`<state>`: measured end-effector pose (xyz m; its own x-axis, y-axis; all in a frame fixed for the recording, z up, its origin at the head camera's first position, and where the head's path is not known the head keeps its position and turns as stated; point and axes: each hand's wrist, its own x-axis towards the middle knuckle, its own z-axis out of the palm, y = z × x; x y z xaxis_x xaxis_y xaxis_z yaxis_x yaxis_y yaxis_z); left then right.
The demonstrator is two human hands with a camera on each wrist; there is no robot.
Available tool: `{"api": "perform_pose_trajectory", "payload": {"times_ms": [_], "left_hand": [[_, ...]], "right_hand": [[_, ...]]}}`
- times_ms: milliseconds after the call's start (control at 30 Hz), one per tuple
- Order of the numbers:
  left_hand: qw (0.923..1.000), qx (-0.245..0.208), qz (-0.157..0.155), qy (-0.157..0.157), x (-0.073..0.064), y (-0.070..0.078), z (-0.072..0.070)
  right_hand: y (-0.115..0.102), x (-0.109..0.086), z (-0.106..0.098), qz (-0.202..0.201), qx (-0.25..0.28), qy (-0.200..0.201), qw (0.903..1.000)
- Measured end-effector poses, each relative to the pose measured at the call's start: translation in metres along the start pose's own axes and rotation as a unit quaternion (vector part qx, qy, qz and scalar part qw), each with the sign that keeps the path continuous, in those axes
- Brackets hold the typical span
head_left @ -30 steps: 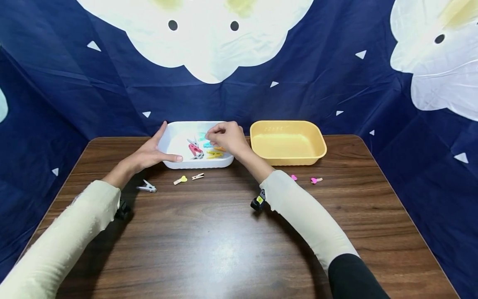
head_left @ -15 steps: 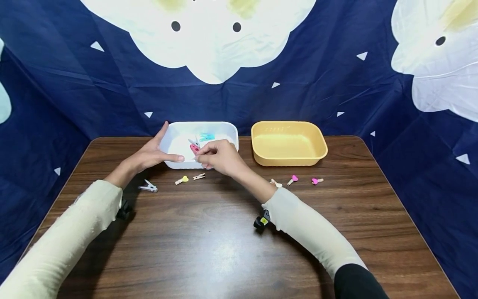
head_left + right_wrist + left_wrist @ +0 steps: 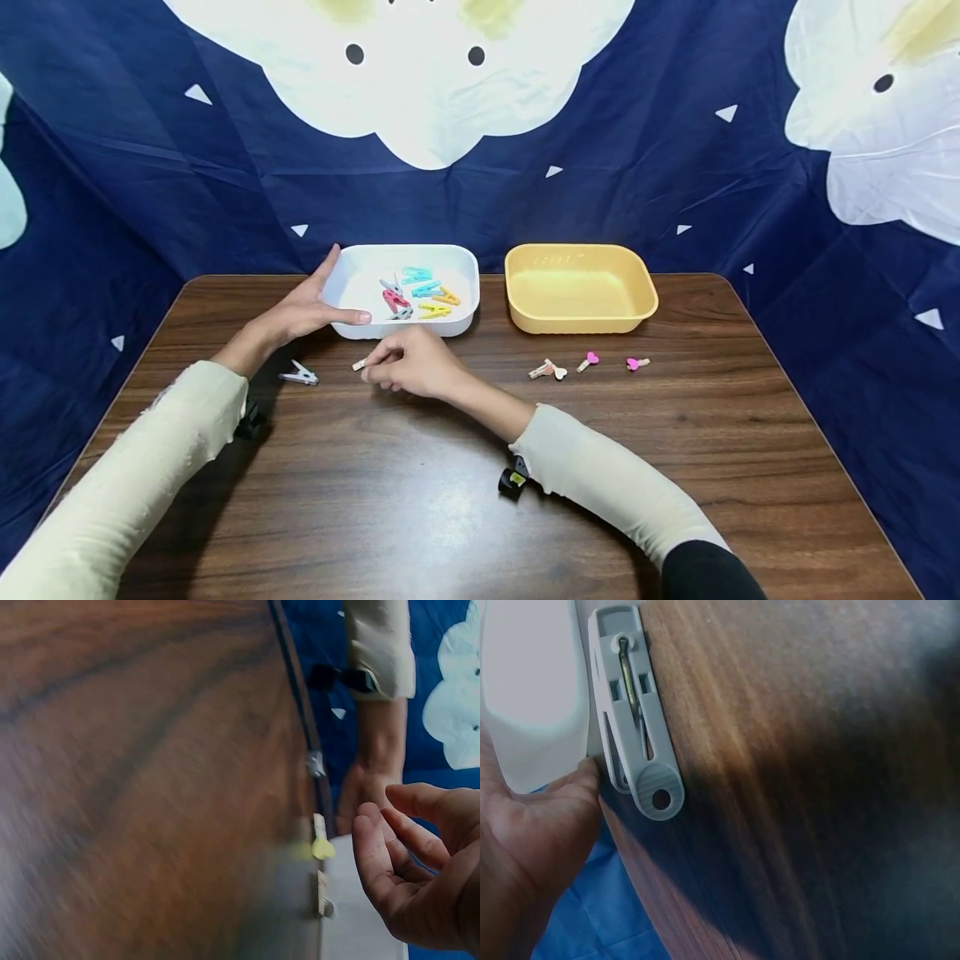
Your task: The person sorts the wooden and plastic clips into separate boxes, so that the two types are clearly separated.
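Observation:
My left hand (image 3: 303,308) rests spread against the left end of a white tray (image 3: 450,328), its thumb along the front rim. Several coloured plastic clothespins (image 3: 396,299) lie inside that tray. Over the table just in front of it is my right hand (image 3: 416,362), fingers loosely bent with a gap to the thumb and nothing between them. Below it the right wrist view shows a wooden clothespin with a yellow heart (image 3: 322,846) and a plain wooden clothespin (image 3: 322,894); the head view mostly hides both. A grey clothespin (image 3: 637,712) lies near my left wrist.
A yellow tray (image 3: 581,323) stands right of the white one, at the table's back edge. Before it lie wooden clothespins with pink hearts (image 3: 591,358) and a pale-heart clothespin (image 3: 559,373) beside another wooden one. A blue curtain (image 3: 495,204) hangs behind the table.
My right hand has moved from above the white tray toward me and left, over the table in front. The clothespins in the tray are uncovered again. My left hand has stayed on the tray.

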<state>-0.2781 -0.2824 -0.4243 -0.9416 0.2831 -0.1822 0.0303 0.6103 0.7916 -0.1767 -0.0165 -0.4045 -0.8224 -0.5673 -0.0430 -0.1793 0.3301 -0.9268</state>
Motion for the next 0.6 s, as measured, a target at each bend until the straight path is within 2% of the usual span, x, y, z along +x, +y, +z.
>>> {"api": "perform_pose_trajectory", "payload": {"times_ms": [233,400,600], "left_hand": [[1.0,0.003,0.0,0.001,0.0,-0.001,0.001],[1.0,0.0,0.002,0.002,0.001,-0.001,0.001],[1.0,0.003,0.004,0.003,0.0,-0.001,0.001]], "right_hand": [[0.001,0.005,0.024,0.033,-0.04,-0.019,0.9985],[-0.003,0.012,0.037,0.042,-0.058,-0.036,0.9968],[-0.001,0.023,0.048,0.065,-0.055,-0.024,0.996]]}}
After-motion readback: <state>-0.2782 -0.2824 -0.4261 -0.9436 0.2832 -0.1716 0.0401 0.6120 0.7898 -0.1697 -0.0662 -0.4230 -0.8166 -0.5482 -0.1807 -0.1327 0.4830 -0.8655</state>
